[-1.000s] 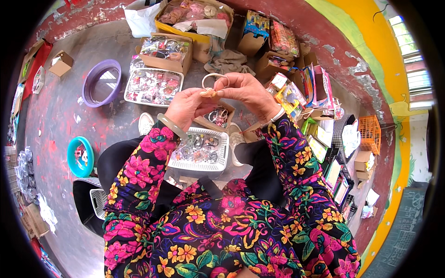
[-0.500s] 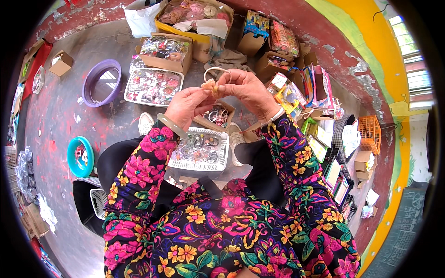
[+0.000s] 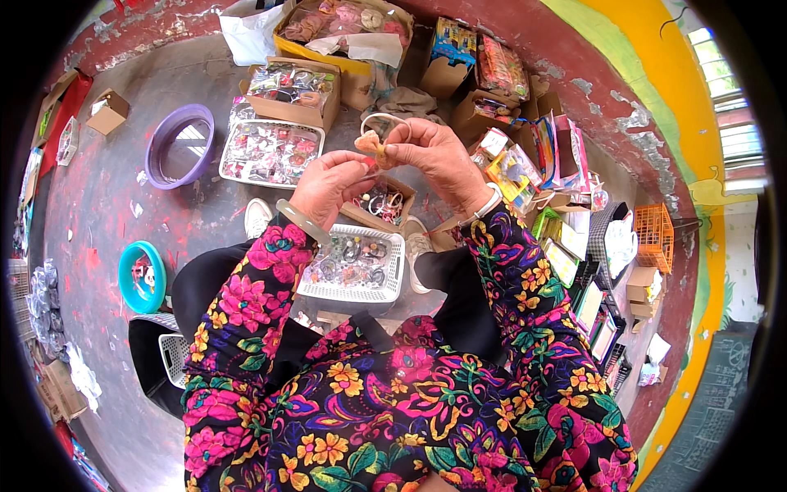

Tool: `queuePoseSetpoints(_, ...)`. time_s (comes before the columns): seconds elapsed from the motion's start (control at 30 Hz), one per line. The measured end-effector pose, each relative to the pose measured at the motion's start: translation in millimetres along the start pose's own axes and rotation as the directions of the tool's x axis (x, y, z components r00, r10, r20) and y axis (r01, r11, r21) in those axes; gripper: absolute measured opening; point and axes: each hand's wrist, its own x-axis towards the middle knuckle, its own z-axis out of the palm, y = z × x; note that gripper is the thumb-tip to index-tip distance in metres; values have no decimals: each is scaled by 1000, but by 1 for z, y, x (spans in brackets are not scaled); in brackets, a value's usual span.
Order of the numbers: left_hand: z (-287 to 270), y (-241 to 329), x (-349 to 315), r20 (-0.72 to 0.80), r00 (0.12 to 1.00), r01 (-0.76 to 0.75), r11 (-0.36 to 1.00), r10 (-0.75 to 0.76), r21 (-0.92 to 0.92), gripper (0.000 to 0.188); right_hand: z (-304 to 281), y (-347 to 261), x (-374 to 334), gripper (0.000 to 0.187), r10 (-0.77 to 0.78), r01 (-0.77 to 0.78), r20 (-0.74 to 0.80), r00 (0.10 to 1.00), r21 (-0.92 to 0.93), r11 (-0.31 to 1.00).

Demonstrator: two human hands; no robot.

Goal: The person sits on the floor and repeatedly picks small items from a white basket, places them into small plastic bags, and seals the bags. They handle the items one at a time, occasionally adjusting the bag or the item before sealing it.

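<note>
As right hand (image 3: 445, 162) pinches, apparently one bow (image 3: 369, 143)

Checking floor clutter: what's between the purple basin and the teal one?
In the head view, bare gray floor with a few small white scraps lies between the purple basin and the teal basin.

"Where can I pass, steering remotely?"

"At left, floor (image 3: 174, 218) opens between purple basin (image 3: 174, 156) and teal basin (image 3: 129, 280). Straight below, a packed white basket (image 3: 351, 293) and cardboard box (image 3: 366, 220) block my descent."
</note>
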Motion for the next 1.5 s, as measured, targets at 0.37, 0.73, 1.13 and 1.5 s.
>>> queuePoseSetpoints(0.37,-1,-3,2,18,996,-88,996,88,-26,19,14,-5,-3,8,-92,93,-13,996,10,996)
queuePoseSetpoints(0.73,5,2,-1,-33,992,-122,990,124,65,15,12,-1,-1,6,-188,179,-122,975,-83,980)
queuePoseSetpoints(1.13,-12,-4,5,181,955,-214,968,235,-130,15,26,-6,-7,14,-640,626,237,731,-605,492)
queuePoseSetpoints(1.5,6,9,-5,-4,945,-325,940,326,-106,15,34,-10,-13,24,-725,684,343,598,-690,237)
